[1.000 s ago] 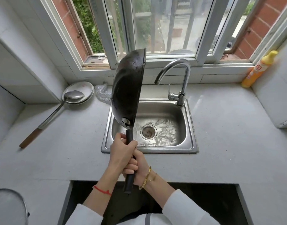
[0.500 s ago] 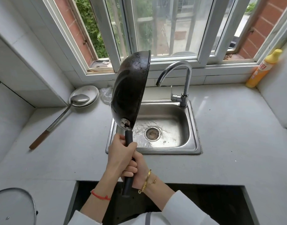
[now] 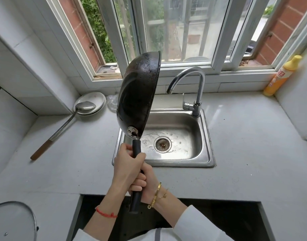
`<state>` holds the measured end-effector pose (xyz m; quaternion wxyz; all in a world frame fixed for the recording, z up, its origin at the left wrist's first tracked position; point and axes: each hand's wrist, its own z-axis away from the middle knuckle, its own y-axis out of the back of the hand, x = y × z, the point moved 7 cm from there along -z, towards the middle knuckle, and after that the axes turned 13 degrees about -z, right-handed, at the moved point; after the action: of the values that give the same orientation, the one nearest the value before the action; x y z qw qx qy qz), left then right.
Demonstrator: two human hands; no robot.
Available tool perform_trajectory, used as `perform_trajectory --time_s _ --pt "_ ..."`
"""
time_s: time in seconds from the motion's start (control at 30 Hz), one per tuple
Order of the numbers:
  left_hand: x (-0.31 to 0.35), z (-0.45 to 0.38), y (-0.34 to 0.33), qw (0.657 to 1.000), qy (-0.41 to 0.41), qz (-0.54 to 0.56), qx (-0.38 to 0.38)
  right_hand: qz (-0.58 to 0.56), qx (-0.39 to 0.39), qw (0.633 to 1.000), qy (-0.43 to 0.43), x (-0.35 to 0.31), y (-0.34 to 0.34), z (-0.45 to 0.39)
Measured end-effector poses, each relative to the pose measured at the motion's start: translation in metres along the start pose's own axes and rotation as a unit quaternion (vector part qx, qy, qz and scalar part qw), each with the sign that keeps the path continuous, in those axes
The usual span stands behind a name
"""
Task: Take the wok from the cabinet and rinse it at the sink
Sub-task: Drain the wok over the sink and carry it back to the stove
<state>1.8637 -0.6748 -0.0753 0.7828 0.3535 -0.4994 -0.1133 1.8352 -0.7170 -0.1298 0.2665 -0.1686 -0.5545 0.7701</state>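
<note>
Wok [image 3: 138, 100] held on edge over the left side of the sink [image 3: 208, 136], likely to drain. Left hand [image 3: 126, 166] and right hand [image 3: 146, 180] both clamped on its handle. Tap [image 3: 192, 80] dry.

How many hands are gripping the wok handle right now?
2: the left hand grips the wok handle higher up, nearer the pan; the right hand grips it just below.
</note>
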Motion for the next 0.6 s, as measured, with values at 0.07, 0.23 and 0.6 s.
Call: perform_trajectory --time_s 0.07,0.23,0.6 --pt "-0.001 0.0 -0.004 1.0 0.005 -0.001 -0.007 -0.001 0.005 1.0 0.001 -0.001 0.003 0.001" --pt "-0.007 0.001 -0.011 0.999 0.027 -0.006 -0.017 -0.014 0.024 1.0 0.006 -0.003 0.009 0.004" --pt "0.005 0.0 -0.008 1.0 0.014 0.002 -0.01 -0.009 -0.014 1.0 -0.009 -0.008 0.007 -0.001"
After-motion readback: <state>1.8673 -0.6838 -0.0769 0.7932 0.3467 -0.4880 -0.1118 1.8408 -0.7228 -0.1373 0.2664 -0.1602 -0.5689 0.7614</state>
